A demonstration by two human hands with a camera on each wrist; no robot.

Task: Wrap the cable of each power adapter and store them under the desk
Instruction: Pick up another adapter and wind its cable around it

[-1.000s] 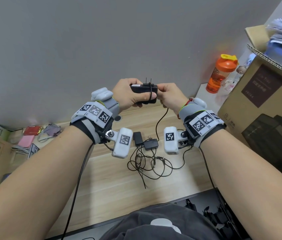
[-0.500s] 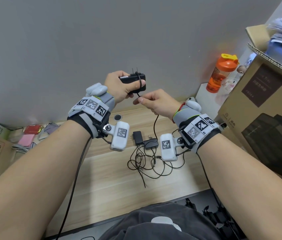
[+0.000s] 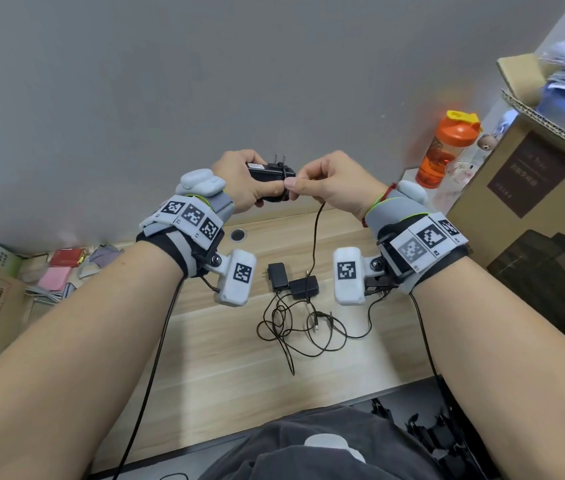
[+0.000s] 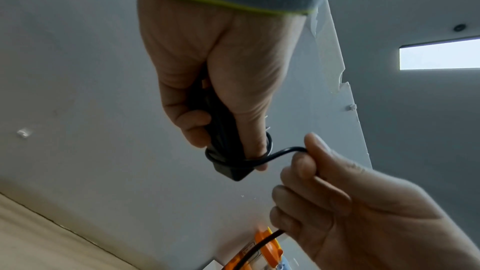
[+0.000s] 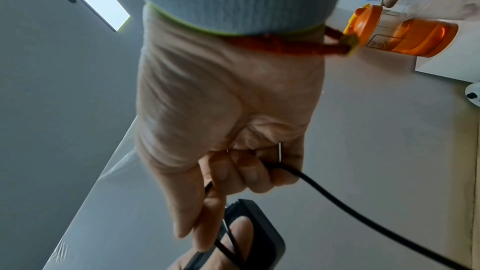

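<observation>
My left hand [image 3: 244, 183] grips a black power adapter [image 3: 269, 172] above the desk, prongs pointing up. Its black cable [image 3: 315, 237] is looped round the adapter's right end and over my left thumb, as the left wrist view shows at the adapter [image 4: 226, 151]. My right hand [image 3: 326, 183] pinches that cable [image 4: 283, 151] right beside the adapter, and the rest hangs down to the desk. In the right wrist view the cable [image 5: 350, 208] runs out from under my curled fingers [image 5: 249, 174]. Two more black adapters [image 3: 291, 284] lie on the wooden desk [image 3: 222, 358] with tangled cables [image 3: 294, 327].
A big cardboard box [image 3: 544, 216] stands at the right, an orange bottle [image 3: 447, 148] behind it near the grey wall. Small boxes and packets [image 3: 59, 271] lie at the left. A round cable hole [image 3: 238, 235] sits in the desk below my left hand.
Both hands have come level again, the right hand rising from below the adapter to its right end with the cable, carrying the cable round it.
</observation>
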